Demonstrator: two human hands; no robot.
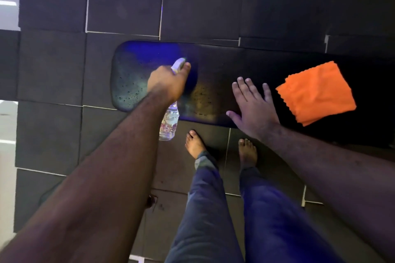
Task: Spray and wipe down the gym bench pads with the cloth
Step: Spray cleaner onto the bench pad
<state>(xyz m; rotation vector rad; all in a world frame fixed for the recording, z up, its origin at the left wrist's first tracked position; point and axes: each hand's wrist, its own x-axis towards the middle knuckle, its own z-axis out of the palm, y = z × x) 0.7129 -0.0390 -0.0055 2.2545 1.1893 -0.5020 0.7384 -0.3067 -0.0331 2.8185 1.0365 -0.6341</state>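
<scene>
A long black bench pad [230, 64] runs left to right across the view, its left end wet with droplets and shining blue. My left hand [168, 82] grips a clear spray bottle [169, 124] above that wet end, white nozzle pointing away from me. My right hand [254, 104] lies flat on the pad's middle, fingers spread, holding nothing. A folded orange cloth [316, 92] rests on the pad to the right of that hand, apart from it.
Dark square floor mats [51, 66] with pale seams surround the bench. My bare feet [195, 145] in blue trousers stand on the near side of the pad. A bright strip of floor [7, 124] shows at the far left edge.
</scene>
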